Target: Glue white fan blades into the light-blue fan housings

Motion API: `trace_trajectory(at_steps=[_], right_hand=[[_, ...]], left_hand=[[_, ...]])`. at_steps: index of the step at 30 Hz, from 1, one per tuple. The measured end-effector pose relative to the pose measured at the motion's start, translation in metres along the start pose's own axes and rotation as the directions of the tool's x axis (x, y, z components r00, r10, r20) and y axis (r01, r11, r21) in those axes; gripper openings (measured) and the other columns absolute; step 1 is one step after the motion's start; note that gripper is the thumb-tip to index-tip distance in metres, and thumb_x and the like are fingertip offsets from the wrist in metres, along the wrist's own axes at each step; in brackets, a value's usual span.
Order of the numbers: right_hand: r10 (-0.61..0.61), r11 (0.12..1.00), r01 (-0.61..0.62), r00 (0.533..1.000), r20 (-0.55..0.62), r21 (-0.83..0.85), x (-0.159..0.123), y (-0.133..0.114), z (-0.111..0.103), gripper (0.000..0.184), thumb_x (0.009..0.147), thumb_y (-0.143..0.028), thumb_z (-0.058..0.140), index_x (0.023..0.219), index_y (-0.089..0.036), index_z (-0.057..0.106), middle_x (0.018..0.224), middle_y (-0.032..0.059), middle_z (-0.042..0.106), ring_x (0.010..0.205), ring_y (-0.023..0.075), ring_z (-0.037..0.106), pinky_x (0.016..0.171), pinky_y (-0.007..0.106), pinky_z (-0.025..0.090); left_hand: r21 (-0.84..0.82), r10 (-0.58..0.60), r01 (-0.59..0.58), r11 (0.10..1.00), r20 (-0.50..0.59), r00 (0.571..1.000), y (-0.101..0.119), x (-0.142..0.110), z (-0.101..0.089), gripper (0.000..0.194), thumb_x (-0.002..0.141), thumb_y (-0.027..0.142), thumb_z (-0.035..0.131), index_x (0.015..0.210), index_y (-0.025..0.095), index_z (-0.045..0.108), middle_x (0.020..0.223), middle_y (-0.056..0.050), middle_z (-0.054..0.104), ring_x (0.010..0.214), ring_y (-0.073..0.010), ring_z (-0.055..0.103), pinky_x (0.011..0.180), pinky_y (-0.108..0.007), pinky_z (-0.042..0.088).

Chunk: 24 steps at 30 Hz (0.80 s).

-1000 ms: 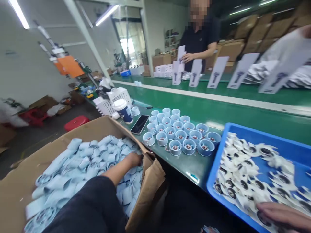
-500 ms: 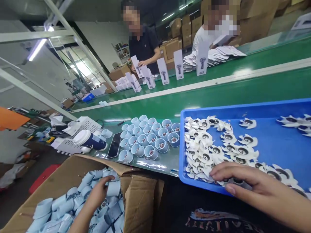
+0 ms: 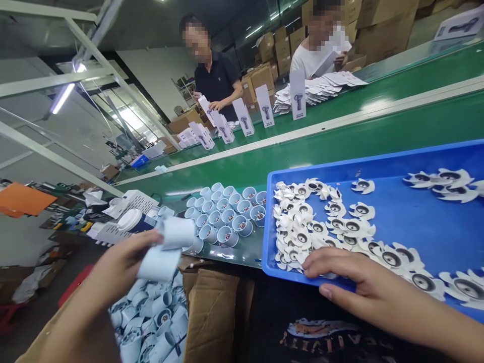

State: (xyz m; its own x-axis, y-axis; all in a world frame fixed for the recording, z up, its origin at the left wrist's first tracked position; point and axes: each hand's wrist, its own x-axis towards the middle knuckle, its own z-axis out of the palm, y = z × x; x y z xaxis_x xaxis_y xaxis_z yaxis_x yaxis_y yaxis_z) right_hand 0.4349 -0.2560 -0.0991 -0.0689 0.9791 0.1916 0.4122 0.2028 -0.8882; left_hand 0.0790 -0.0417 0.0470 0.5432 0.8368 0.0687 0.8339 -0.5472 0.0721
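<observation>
Two light-blue cylindrical housings (image 3: 177, 233) are held by the left hand (image 3: 124, 259), its fingers closed about them, above one open cardboard box (image 3: 212, 307). Both lie sideways, one above the other, their long axes running roughly left to right; blur hides which end faces where. More housings overlap inside the box, too jumbled to count. Roughly twenty standing housings (image 3: 229, 217) crowd the bench (image 3: 251, 247), open ends upward, long axes upright. One blue tray (image 3: 401, 217) carries white fan impellers (image 3: 301, 237), piled beyond exact counting. The right hand (image 3: 355, 275), half open with thumb apart, is over its near rim; contact is unclear.
</observation>
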Motion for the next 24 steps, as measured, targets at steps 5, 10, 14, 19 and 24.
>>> trace_trajectory(at_steps=[5, 10, 14, 19, 24], right_hand=[[-0.005, 1.0, 0.005, 1.0, 0.016, 0.004, -0.003, 0.001, -0.002, 0.025, 0.095, -0.042, 0.051, 0.107, -0.027, 0.068, 0.116, 0.0054, 0.065, 0.109, 0.0192, 0.062, 0.097, 0.036, 0.051], [0.001, 1.0, -0.001, 0.999, 0.046, 0.007, -0.003, -0.001, -0.003, 0.024, 0.095, -0.039, 0.05, 0.108, -0.027, 0.067, 0.118, 0.0035, 0.063, 0.111, 0.018, 0.06, 0.099, 0.036, 0.049], [-0.064, 0.998, 0.064, 0.998, 0.018, -0.021, -0.003, -0.003, -0.002, 0.022, 0.094, -0.035, 0.052, 0.107, -0.024, 0.067, 0.114, 0.0053, 0.065, 0.108, 0.0181, 0.062, 0.096, 0.033, 0.052], [-0.112, 0.991, 0.112, 0.994, 0.001, -0.069, -0.005, -0.004, -0.002, 0.021, 0.094, -0.032, 0.054, 0.109, -0.027, 0.068, 0.114, 0.0048, 0.066, 0.107, 0.018, 0.064, 0.093, 0.03, 0.055], [-0.129, 0.982, 0.128, 0.992, 0.006, -0.14, -0.009, -0.005, -0.004, 0.02, 0.094, -0.032, 0.055, 0.108, -0.028, 0.069, 0.116, 0.006, 0.065, 0.109, 0.0185, 0.064, 0.092, 0.028, 0.057]], left_hand=[[-0.096, 0.257, -0.238, 0.966, 0.386, 0.886, 0.084, 0.047, 0.056, 0.036, 0.075, 0.011, 0.046, 0.097, 0.024, 0.071, 0.113, 0.0, 0.072, 0.1, -0.017, 0.066, 0.086, -0.024, 0.049], [0.024, 0.276, -0.327, 0.945, 0.477, 0.834, 0.118, 0.056, 0.106, 0.037, 0.08, 0.007, 0.053, 0.104, 0.027, 0.072, 0.112, 0.0, 0.072, 0.103, -0.0215, 0.066, 0.087, -0.03, 0.049], [0.165, 0.176, -0.253, 0.953, 0.379, 0.909, 0.13, 0.055, 0.123, 0.04, 0.09, 0.01, 0.045, 0.121, 0.026, 0.064, 0.119, -0.007, 0.066, 0.1, -0.0241, 0.068, 0.08, -0.032, 0.05], [0.224, 0.123, -0.196, 0.955, 0.303, 0.945, 0.134, 0.061, 0.131, 0.037, 0.094, 0.013, 0.042, 0.121, 0.027, 0.062, 0.117, -0.007, 0.064, 0.097, -0.0232, 0.068, 0.074, -0.03, 0.049], [0.228, 0.107, -0.169, 0.959, 0.26, 0.96, 0.127, 0.064, 0.134, 0.034, 0.094, 0.011, 0.042, 0.116, 0.025, 0.064, 0.11, -0.007, 0.065, 0.091, -0.0231, 0.068, 0.071, -0.031, 0.048]])
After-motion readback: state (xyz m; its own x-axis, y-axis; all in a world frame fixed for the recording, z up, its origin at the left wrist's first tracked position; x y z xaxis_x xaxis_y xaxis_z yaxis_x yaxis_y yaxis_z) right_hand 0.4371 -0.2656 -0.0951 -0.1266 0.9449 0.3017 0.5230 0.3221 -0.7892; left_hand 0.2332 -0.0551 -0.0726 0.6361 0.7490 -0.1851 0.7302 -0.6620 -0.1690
